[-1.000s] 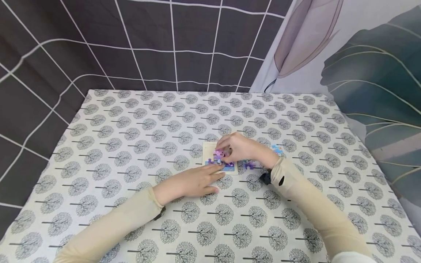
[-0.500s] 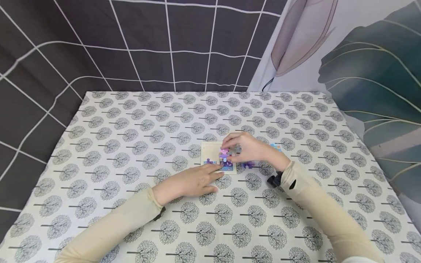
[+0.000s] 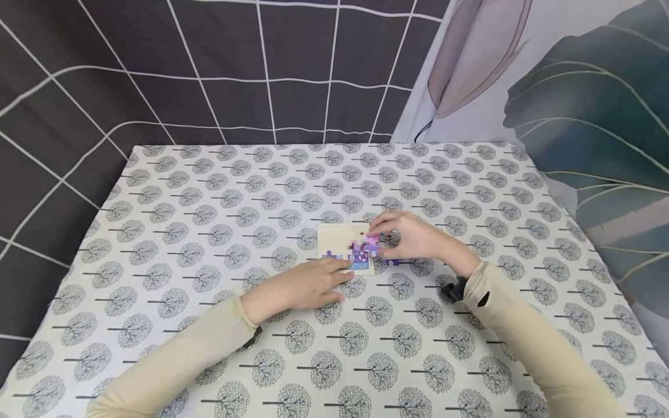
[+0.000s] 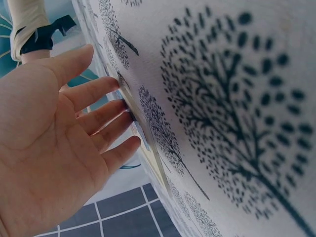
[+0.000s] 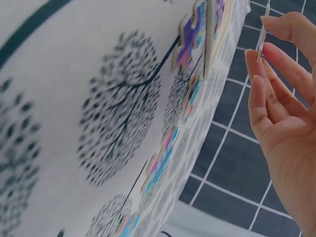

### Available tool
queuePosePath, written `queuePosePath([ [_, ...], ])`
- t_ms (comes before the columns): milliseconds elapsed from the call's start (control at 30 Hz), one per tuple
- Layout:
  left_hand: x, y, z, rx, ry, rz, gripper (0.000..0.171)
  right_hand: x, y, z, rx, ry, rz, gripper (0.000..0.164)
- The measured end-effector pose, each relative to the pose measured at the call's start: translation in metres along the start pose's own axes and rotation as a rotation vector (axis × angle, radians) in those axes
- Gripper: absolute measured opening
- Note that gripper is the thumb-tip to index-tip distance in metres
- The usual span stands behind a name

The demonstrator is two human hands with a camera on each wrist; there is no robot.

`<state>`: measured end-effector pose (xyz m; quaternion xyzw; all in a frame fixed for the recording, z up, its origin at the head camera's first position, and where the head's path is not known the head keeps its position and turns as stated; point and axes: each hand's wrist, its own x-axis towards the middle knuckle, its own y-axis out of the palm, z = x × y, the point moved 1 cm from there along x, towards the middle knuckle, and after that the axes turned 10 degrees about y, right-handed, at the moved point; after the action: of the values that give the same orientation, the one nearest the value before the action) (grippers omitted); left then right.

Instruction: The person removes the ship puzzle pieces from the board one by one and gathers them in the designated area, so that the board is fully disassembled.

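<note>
- The left hand is resting with extended fingers on the near-left part of the puzzle tray, grasping nothing.
- A loose purple jigsaw piece is lying just beside the tray's right edge.
- The right hand, the nearer one, is pinching a pink-and-purple jigsaw piece over the tray's right side; its long axis is staying unclear.
- Cream tray floor is showing leftward and beyond, giving room.

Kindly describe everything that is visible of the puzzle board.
The puzzle board is pale and rectangular, seemingly wooden, with a thin border. It lies flat on the tree-print cloth, partly filled: purple and blue pieces cover much of its near side, while its far left is bare. The left hand touches its near left part.
</note>
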<state>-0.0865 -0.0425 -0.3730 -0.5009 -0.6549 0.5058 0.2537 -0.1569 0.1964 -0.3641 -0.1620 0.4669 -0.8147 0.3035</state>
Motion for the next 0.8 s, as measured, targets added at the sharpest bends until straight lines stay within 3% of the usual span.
queuePosePath([
  [167, 0.000, -0.002, 0.000, -0.003, 0.001, -0.005, 0.056, -0.009, -0.001, -0.008, 0.008, -0.023, -0.045, 0.036],
  [500, 0.003, -0.003, -0.001, -0.028, -0.011, -0.002, 0.054, -0.029, -0.004, -0.017, -0.011, -0.004, -0.048, 0.034],
  [800, 0.003, -0.002, -0.001, -0.028, -0.015, -0.003, 0.054, -0.050, -0.008, -0.029, -0.022, 0.080, -0.031, 0.033],
])
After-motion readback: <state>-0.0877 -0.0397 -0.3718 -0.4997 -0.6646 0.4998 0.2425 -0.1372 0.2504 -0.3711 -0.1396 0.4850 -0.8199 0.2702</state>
